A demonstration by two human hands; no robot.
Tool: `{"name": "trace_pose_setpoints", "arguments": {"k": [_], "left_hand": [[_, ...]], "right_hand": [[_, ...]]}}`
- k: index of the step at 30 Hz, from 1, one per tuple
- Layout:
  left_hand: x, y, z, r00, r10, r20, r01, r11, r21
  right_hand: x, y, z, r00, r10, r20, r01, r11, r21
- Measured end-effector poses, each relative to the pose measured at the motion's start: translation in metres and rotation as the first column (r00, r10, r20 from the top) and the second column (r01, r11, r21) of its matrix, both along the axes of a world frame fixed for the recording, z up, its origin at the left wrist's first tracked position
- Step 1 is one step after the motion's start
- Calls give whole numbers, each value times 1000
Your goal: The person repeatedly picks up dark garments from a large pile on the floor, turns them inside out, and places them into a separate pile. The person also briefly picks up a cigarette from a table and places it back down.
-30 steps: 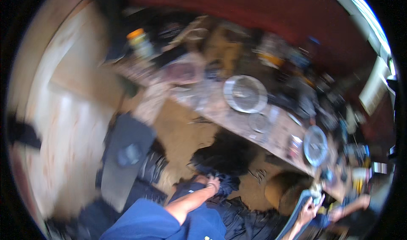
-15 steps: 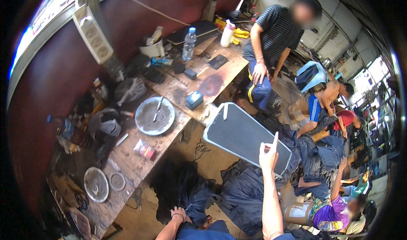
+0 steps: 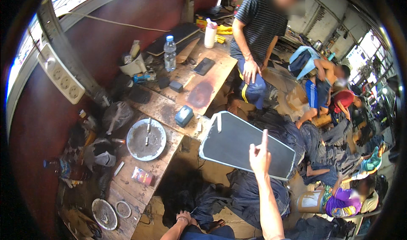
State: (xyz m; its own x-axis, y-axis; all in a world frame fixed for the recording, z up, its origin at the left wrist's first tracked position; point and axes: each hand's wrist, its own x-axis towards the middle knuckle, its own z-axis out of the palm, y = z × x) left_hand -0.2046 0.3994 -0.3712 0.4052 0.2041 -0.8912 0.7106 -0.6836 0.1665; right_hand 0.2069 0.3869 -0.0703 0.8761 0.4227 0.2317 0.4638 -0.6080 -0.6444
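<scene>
My right hand (image 3: pixel 260 157) is raised on an outstretched arm, its index finger pointing up and the other fingers curled. Nothing shows in it. Behind it in view lies a dark grey tapered board (image 3: pixel 241 142) with a pale rim and a light strip at its upper left corner; I cannot tell whether the hand touches it. Down at the lower middle, my left hand (image 3: pixel 184 216) rests beside my leg on dark cloth (image 3: pixel 199 204), fingers loosely spread and holding nothing. More dark denim (image 3: pixel 258 193) is heaped under and around the board.
A stained wooden bench (image 3: pixel 169 144) runs along the left, bearing a grey-filled bowl (image 3: pixel 140 153), a blue block (image 3: pixel 184 115), a phone (image 3: pixel 204 66) and a water bottle (image 3: pixel 170 53). A person in a striped shirt (image 3: pixel 258 23) sits beyond it. Several others work at the right.
The view has shifted. My right hand, still pointing, has moved left across the board. At the right, the person in purple has lowered a raised arm. My left hand stays down on the cloth.
</scene>
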Motion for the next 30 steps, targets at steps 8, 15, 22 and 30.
{"name": "trace_pose_setpoints", "arguments": {"k": [8, 15, 22, 30], "left_hand": [[1, 10, -5, 998, -22, 53, 21, 1000, 8], [-5, -4, -4, 997, 27, 79, -31, 998, 56], [-12, -22, 4, 992, 124, 26, -125, 992, 19], [-32, -45, 4, 970, 236, 57, -239, 969, 63]], "right_hand": [[-50, -13, -75, 986, 31, 161, 52, 872, -486], [-54, -20, -99, 954, 58, 295, 63, 921, -385], [-28, 29, -58, 939, 247, 241, -155, 925, -347], [65, 153, -44, 630, 766, 127, -450, 494, -744]]}}
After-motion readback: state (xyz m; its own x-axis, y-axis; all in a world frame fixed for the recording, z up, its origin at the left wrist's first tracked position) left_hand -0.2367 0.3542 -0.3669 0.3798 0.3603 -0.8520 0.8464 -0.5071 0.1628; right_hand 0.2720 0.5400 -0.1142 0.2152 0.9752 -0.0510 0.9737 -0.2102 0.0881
